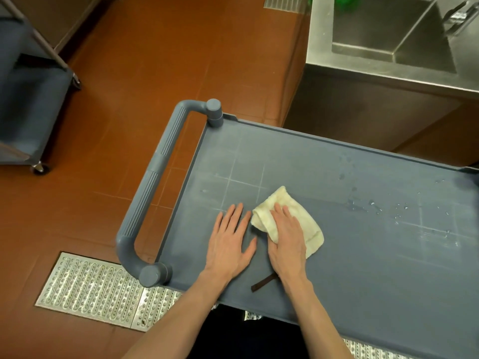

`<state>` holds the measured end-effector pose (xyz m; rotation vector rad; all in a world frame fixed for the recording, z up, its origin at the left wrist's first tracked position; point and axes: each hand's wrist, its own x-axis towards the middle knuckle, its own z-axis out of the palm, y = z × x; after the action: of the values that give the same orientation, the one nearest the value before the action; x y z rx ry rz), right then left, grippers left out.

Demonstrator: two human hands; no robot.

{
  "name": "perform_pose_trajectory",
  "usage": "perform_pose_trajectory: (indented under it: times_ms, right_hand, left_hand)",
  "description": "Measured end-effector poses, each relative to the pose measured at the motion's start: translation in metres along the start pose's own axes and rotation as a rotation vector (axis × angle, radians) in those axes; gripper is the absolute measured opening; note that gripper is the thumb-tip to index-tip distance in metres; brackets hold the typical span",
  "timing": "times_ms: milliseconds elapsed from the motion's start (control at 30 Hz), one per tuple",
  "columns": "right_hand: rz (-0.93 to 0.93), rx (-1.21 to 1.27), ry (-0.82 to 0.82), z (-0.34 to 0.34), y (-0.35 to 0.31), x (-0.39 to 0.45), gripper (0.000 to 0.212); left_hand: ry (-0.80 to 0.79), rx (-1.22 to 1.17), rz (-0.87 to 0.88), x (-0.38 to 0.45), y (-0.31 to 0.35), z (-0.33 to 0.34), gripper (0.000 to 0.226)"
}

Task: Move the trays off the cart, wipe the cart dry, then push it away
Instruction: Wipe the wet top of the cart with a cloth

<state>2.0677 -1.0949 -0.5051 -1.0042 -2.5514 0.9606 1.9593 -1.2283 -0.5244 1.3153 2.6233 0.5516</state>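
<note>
Cart (337, 255), grey-blue plastic, fills the lower right of the head view, its top shelf carrying no trays. The ribbed handle (153, 187) runs along its left end. Both hands lie on the shelf near that end. The left hand (230, 244) rests flat on the bare surface, fingers straight and slightly spread, holding nothing. Just beside it, the right hand (285, 239) presses down on a folded cream cloth (298, 224), fingers laid flat over it rather than curled round it. The 2 hands are close but not touching.

Water droplets (373, 206) speckle the shelf to the right of the cloth, well apart from it. A small dark strip (263, 282) lies on the shelf by the right wrist.

Beyond the cart stands a steel sink (388, 40) on its cabinet. A second cart (33, 104) sits at the far left on the red tiled floor (134, 81), and a metal drain grate (90, 288) lies under the handle end.
</note>
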Motion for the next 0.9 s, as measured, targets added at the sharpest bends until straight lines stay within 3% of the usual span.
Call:
perform_pose_trajectory:
  times_ms: [233, 367, 633, 767, 900]
  right_hand:
    - [-0.09, -0.048, -0.071, 0.007, -0.006, 0.013, 0.056]
    - [0.008, -0.047, -0.074, -0.01, 0.006, 0.012, 0.059]
    - [0.154, 0.032, 0.118, -0.036, 0.026, 0.002, 0.052]
    - [0.045, -0.056, 0.091, -0.004, 0.011, 0.0, 0.064]
    - [-0.019, 0.015, 0.01, 0.02, -0.026, 0.007, 0.064]
  left_hand:
    - [-0.001, 0.055, -0.016, -0.008, -0.031, -0.017, 0.063]
    - [0.039, 0.104, -0.065, -0.021, -0.056, -0.025, 0.061]
    - [0.133, 0.055, -0.093, -0.027, -0.063, -0.028, 0.06]
    - [0.111, 0.064, -0.104, -0.029, -0.06, -0.027, 0.062]
    - [0.119, 0.026, -0.125, -0.026, -0.061, -0.027, 0.068]
